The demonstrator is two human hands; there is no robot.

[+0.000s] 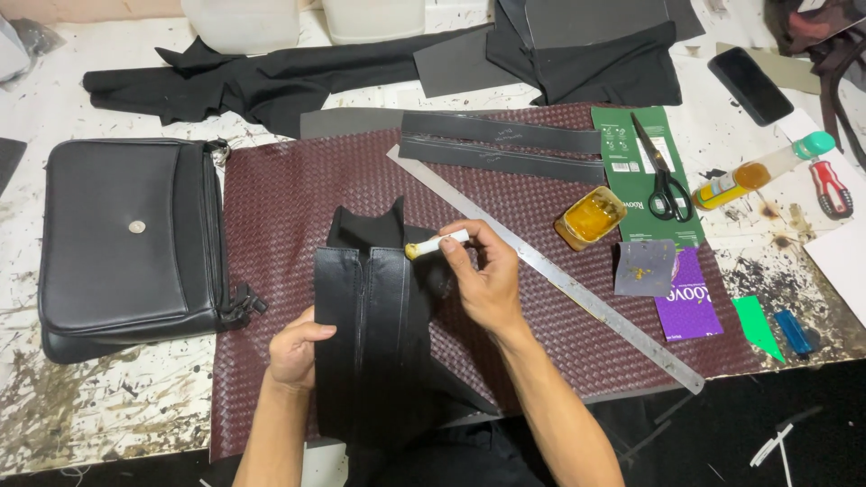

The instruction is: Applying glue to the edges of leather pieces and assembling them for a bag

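**Glue brush at the top edge of a black leather panel**

We see the right hand point(487, 275) pinching a small white-handled brush point(436, 243) between thumb and fingertips, the fingers closed snugly round the handle. Its yellowed tip touches the upper edge of a black leather panel point(370, 334), just beside the raised seam that runs down the panel's middle. The left hand point(296, 350) grips the panel's left edge, thumb on top and fingers curled underneath, holding it flat.

The panel lies on a dark red woven mat point(289, 198) spread over a paint-spattered table point(108, 406), and its lower end hangs over the near table edge. A long steel ruler point(577, 293) lies slantwise on the mat just behind the right hand. Beyond it stands a small open tub of yellow glue point(591, 217), near a pair of black-handled scissors point(663, 176) lying on a green card point(622, 144). Two dark strips point(501, 144) lie side by side at the mat's far edge. A black shoulder bag point(126, 243) rests on the table, left of the mat.
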